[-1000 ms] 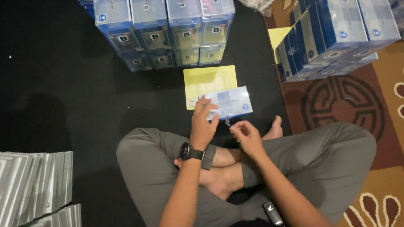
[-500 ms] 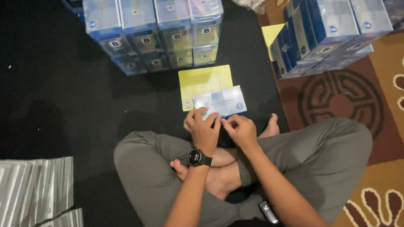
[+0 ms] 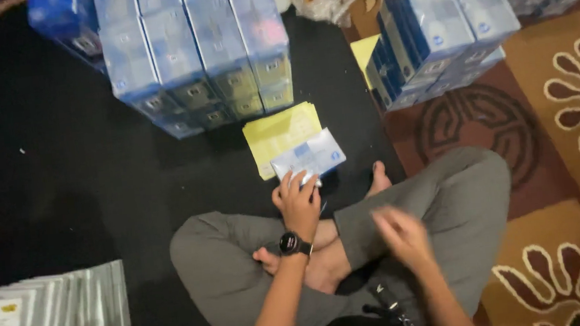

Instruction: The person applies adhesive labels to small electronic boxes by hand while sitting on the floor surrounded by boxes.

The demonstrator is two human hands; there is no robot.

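- The left hand (image 3: 299, 201), with a black watch (image 3: 291, 244) on its wrist, grips the near end of a pale blue flat box (image 3: 309, 157).
- The right hand (image 3: 402, 234) is blurred above the right knee; it holds nothing, the fingers loosely open.
- The box lies partly over yellow sheets (image 3: 280, 132) on the dark floor (image 3: 57, 178).
- Stacks of blue boxes (image 3: 194, 52) stand beyond.
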